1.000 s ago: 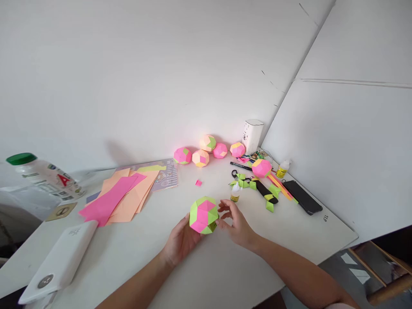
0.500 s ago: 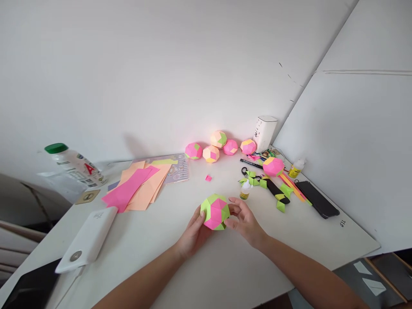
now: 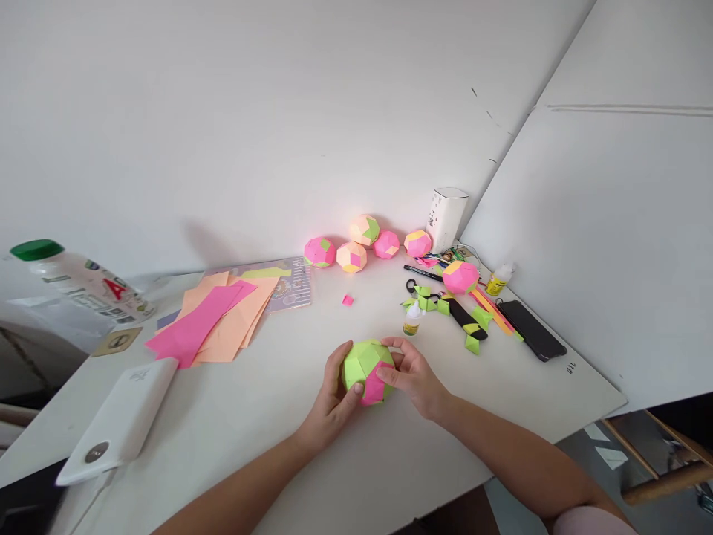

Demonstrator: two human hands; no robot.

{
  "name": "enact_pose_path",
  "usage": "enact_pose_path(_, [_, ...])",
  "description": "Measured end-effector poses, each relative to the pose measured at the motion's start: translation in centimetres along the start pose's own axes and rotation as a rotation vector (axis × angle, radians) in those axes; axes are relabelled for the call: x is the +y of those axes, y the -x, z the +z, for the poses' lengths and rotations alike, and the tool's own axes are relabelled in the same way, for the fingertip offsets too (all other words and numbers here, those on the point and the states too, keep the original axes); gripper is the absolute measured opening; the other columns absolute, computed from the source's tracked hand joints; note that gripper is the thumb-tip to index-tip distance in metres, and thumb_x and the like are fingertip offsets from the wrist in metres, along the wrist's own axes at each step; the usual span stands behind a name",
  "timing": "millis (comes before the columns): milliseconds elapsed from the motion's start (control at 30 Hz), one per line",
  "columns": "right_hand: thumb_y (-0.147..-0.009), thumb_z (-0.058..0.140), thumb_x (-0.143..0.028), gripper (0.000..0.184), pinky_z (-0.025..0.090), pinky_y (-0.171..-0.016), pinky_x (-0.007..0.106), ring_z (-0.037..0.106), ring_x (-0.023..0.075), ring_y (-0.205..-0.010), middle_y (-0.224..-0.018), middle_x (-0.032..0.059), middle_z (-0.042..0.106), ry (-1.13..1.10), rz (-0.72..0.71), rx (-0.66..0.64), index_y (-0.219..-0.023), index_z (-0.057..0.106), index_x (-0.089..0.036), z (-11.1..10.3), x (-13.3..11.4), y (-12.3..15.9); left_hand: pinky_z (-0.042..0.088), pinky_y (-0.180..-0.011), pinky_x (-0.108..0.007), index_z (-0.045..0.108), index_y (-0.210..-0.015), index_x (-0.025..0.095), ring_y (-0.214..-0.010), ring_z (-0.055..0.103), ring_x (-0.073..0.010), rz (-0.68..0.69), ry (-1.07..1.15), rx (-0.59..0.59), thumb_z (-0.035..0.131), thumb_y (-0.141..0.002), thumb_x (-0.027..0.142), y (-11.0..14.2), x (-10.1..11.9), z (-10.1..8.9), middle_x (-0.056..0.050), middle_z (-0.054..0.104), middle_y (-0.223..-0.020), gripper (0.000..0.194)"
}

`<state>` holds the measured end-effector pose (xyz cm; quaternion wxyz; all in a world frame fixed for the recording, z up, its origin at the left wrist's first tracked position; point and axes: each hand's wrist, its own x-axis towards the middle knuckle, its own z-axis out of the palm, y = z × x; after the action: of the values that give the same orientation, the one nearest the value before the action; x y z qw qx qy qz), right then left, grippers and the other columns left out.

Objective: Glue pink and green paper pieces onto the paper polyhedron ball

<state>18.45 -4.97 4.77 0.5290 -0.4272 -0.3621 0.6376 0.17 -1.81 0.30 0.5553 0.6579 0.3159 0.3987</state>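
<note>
A green and pink faceted paper ball (image 3: 363, 362) is held just above the near part of the white table. My left hand (image 3: 333, 394) wraps its left side, thumb across the lower front. On the right side, my right hand (image 3: 413, 375) grips it with the thumb on a pink face and fingers at the upper edge. Just beyond the ball stands a small glue bottle (image 3: 411, 321) with a white cap. A little pink paper piece (image 3: 347, 300) lies farther back. The ball's underside is hidden.
Several finished paper balls (image 3: 351, 257) sit by the wall. Green paper pieces (image 3: 472, 344), scissors (image 3: 411, 286) and a black phone (image 3: 532, 329) lie to the right. Leftward are peach and pink sheets (image 3: 203, 319), a white power bank (image 3: 119, 420) and a plastic bottle (image 3: 83, 286).
The ball has been turned, so more green faces show. My right hand has closed onto its right side, and my left thumb has shifted lower. The view has swung slightly right.
</note>
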Motion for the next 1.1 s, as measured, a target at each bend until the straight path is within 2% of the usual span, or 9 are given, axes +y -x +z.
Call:
enact_pose_path(100, [-0.067,0.081,-0.030,0.058,0.049,-0.076,0.033,0.061,0.0170,-0.082,-0.088,0.0009,0.067,0.085,-0.004,-0.012,-0.114,0.047,-0.024,0.0,0.4,0.0,0.026,-0.115,-0.050,0.025,-0.144,0.032,-0.141,0.022,-0.0302,0.107,-0.149,0.005,0.046,-0.095,0.046,0.0,-0.2,0.0,-0.009,0.024,-0.149,0.056])
enact_pose_path(233, [-0.066,0.081,-0.025,0.070,0.046,-0.086,0.037,0.059,0.0194,-0.097,-0.105,0.0051,0.065,0.261,-0.065,-0.076,-0.124,0.042,-0.025,-0.3,0.5,0.2,0.030,-0.113,-0.050,0.026,-0.144,0.031,-0.138,0.029,-0.0290,0.077,-0.187,0.011,0.040,-0.097,0.045,-0.1,-0.1,-0.2,-0.010,0.030,-0.146,0.051])
enact_pose_path(367, [-0.067,0.081,-0.025,0.077,0.044,-0.092,0.040,0.058,0.0209,-0.103,-0.113,0.0077,0.064,0.332,-0.071,-0.110,-0.130,0.038,-0.025,-0.5,0.3,0.2,0.029,-0.114,-0.050,0.027,-0.143,0.030,-0.139,0.028,-0.0289,0.051,-0.225,0.041,0.037,-0.097,0.046,-0.2,0.1,-0.2,-0.010,0.030,-0.147,0.050])
enact_pose_path(600, [-0.069,0.080,-0.024,0.071,0.048,-0.086,0.039,0.061,0.0212,-0.099,-0.107,0.0062,0.064,0.315,-0.088,-0.112,-0.129,0.042,-0.025,-0.4,0.3,0.3,0.024,-0.116,-0.048,0.030,-0.143,0.030,-0.140,0.026,-0.0292,0.034,-0.134,0.016,0.040,-0.096,0.047,-0.1,0.1,-0.2,-0.009,0.030,-0.148,0.051])
enact_pose_path(767, [-0.072,0.077,-0.026,0.067,0.045,-0.094,0.040,0.058,0.0207,-0.106,-0.112,0.0062,0.064,0.341,-0.094,-0.136,-0.129,0.042,-0.025,-0.3,-0.2,0.5,0.034,-0.110,-0.043,0.032,-0.142,0.031,-0.133,0.035,-0.0298,-0.083,0.032,0.005,0.051,-0.092,0.047,0.1,0.3,-0.2,-0.007,0.033,-0.147,0.056])
enact_pose_path(967, [-0.079,0.070,-0.031,0.056,0.048,-0.083,0.038,0.061,0.0188,-0.091,-0.102,0.0063,0.067,0.308,-0.073,-0.111,-0.128,0.045,-0.022,-0.4,-0.1,0.4,0.037,-0.106,-0.043,0.033,-0.140,0.029,-0.132,0.037,-0.0297,-0.128,0.041,-0.008,0.046,-0.094,0.048,0.2,0.9,-0.2,-0.008,0.039,-0.143,0.052])
enact_pose_path(1100, [-0.080,0.069,-0.034,0.052,0.047,-0.082,0.037,0.061,0.0186,-0.092,-0.101,0.0058,0.067,0.308,-0.073,-0.137,-0.125,0.046,-0.022,-0.3,-0.5,0.5,0.036,-0.107,-0.045,0.033,-0.140,0.030,-0.131,0.038,-0.0298,-0.133,0.078,-0.040,0.045,-0.094,0.047,0.3,1.1,-0.3,-0.008,0.040,-0.143,0.050])
